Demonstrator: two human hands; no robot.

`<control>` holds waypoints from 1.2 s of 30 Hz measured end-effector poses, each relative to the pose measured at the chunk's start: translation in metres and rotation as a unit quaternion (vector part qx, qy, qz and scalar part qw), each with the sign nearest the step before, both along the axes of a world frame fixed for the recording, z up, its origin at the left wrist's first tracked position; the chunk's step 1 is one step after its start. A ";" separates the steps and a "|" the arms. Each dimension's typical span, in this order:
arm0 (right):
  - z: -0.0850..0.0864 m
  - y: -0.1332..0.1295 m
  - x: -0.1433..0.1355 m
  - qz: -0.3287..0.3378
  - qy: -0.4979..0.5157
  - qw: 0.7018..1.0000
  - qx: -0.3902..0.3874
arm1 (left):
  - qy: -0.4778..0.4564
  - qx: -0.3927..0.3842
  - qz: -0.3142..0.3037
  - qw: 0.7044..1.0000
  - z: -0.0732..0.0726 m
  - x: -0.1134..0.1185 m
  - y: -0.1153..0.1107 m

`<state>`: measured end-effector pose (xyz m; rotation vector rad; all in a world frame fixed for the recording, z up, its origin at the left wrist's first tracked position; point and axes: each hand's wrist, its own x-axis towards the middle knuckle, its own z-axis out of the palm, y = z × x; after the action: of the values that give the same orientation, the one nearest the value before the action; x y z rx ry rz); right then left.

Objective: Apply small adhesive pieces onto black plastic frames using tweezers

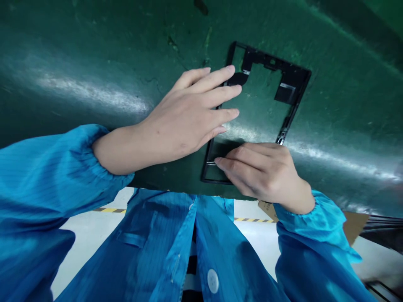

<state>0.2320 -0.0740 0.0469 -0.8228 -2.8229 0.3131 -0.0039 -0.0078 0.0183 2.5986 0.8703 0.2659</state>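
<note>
From afar, I see the black frame (288, 72) flat on the desk (94, 50), where my left hand (189, 111) spreads its fingers over the left side, perhaps steadying it, while my right hand (261, 170) pinches slim metal prongs (211, 164) near its near-left corner, presumably for precision.

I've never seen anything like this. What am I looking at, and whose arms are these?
There is no machine here: someone works bare-handed, in blue sleeves. The single picture comes from a camera worn on their head, looking forward and down. On the green surface lies a thin black frame with an open middle. The left hand is spread over the frame's left side. The right hand, near the lower end, pinches a thin shiny piece, perhaps tweezers; most of it is hidden.
</note>
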 end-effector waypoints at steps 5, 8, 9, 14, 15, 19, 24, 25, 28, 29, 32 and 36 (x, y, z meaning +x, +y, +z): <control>-0.001 -0.002 0.000 0.005 0.004 1.000 0.000 | -0.008 0.005 -0.007 1.000 -0.001 0.000 0.000; 0.000 -0.002 0.000 0.010 0.002 1.000 -0.001 | -0.010 0.009 -0.004 1.000 -0.002 0.001 0.000; 0.000 -0.002 0.000 0.012 0.004 1.000 -0.002 | -0.011 0.010 -0.002 1.000 -0.003 0.001 0.000; 0.000 -0.002 0.000 0.025 0.015 1.000 -0.005 | -0.011 0.012 -0.003 1.000 -0.004 0.001 0.000; 0.000 -0.002 0.000 0.026 0.016 1.000 -0.005 | -0.006 0.012 -0.004 1.000 -0.004 0.001 0.000; 0.000 -0.001 0.001 0.025 0.022 0.999 -0.008 | 0.002 0.018 -0.003 1.000 -0.003 0.001 0.000; 0.001 0.001 0.001 0.017 0.023 1.000 -0.012 | -0.004 0.018 0.001 1.000 -0.005 0.001 0.000; 0.002 0.001 0.001 0.018 0.022 1.000 -0.012 | -0.003 0.016 0.001 1.000 -0.005 0.002 0.000; 0.001 0.001 0.001 0.011 0.019 1.000 -0.014 | 0.003 0.012 0.004 1.000 -0.005 0.002 0.000; 0.001 0.001 0.001 0.005 0.016 1.000 -0.014 | 0.004 0.012 0.004 1.000 -0.005 0.002 0.001; 0.000 0.001 0.002 -0.007 0.003 1.000 -0.012 | 0.003 0.014 0.000 1.000 -0.006 0.002 0.001; 0.000 -0.001 0.002 -0.005 -0.008 1.000 -0.007 | -0.002 0.018 -0.004 1.000 -0.006 0.001 0.001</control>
<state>0.2341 -0.0745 0.0465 -0.8454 -2.8345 0.3271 -0.0029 -0.0067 0.0122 2.6329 0.8607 0.2860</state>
